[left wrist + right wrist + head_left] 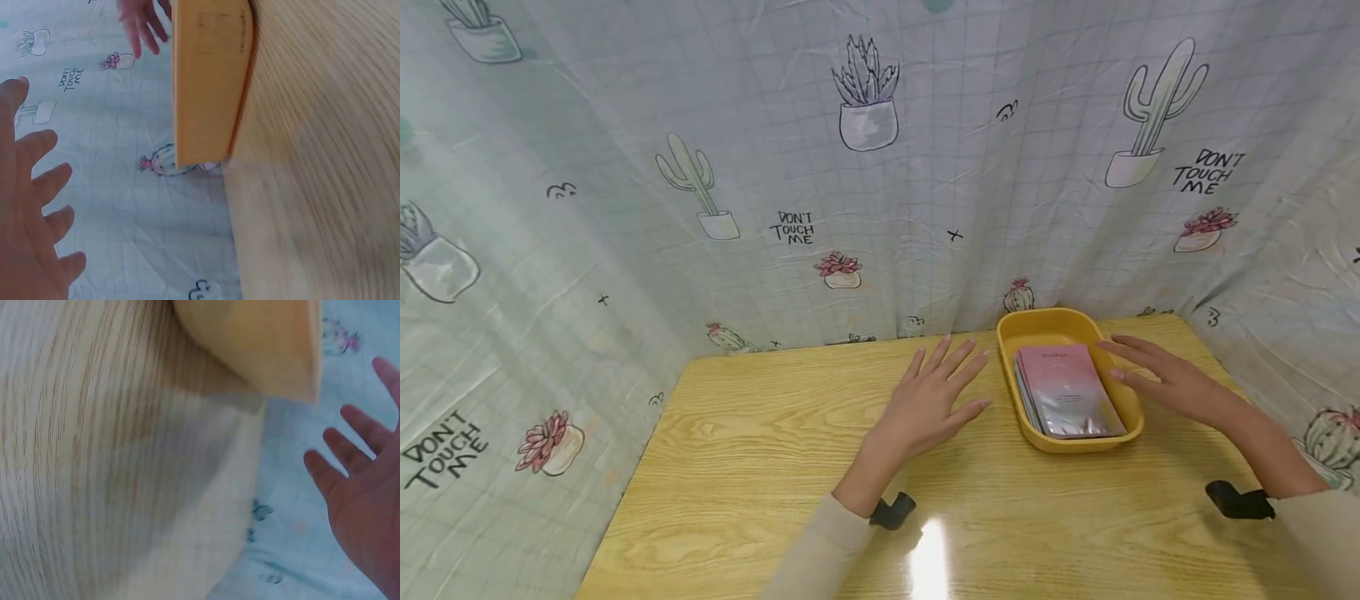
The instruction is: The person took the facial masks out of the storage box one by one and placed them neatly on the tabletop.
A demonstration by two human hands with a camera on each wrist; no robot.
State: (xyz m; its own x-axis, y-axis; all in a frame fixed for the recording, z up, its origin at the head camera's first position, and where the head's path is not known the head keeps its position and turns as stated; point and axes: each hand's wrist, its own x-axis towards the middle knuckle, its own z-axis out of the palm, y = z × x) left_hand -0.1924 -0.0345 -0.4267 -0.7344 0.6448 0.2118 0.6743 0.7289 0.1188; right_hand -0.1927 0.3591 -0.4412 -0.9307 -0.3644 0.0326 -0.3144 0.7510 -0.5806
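A yellow plastic basket (1028,325) stands at the back right of the table. In it lies a short stack of flat foil packets, the top one a pink and silver sachet (1067,392). My left hand (931,400) hovers to the left of the basket, fingers spread and holding nothing. Over the basket's right rim is my right hand (1172,383), its fingers extended and apart from the sachet. The left wrist view shows the basket's side wall (209,87) beyond the left hand (31,206). In the right wrist view the right hand (369,469) has spread fingers.
The wooden table (737,467) reaches back to a curtain (760,125) printed with cacti, which hangs behind and along both sides. Black wrist camera mounts (892,510) show below both wrists.
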